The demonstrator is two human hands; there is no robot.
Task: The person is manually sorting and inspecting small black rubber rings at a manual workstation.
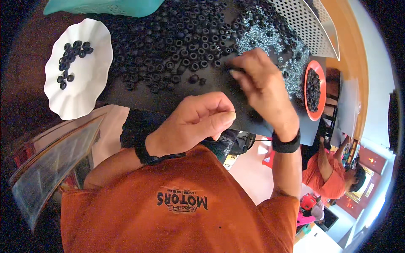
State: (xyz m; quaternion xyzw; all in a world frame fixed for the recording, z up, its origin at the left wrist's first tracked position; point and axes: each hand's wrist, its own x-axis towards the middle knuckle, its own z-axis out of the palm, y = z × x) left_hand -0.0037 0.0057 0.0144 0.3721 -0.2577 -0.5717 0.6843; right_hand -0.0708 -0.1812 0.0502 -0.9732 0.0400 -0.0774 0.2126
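Note:
My left hand (pixel 198 120) is closed just off the near edge of the dark table, thumb pressed to the curled fingers; whatever it holds is hidden. Over the table, my right hand (pixel 263 82) is slightly blurred, its thumb and fingers drawn together. Something dark shows at its fingertips, too unclear to name. Many small black hollow pieces (pixel 168 46) are spread across the table beyond both hands. Past the right hand lies a heap of small silvery pieces that look like springs (pixel 259 36). Two loose black pieces (pixel 194 79) lie in front of the left hand.
A white wavy-rimmed dish (pixel 90 90) with several black pieces stands at left. An orange-red bowl (pixel 309 110) of black pieces sits at the right edge. A teal container (pixel 101 7) and a white perforated basket (pixel 310 33) border the far side. Another person (pixel 325 173) is at right.

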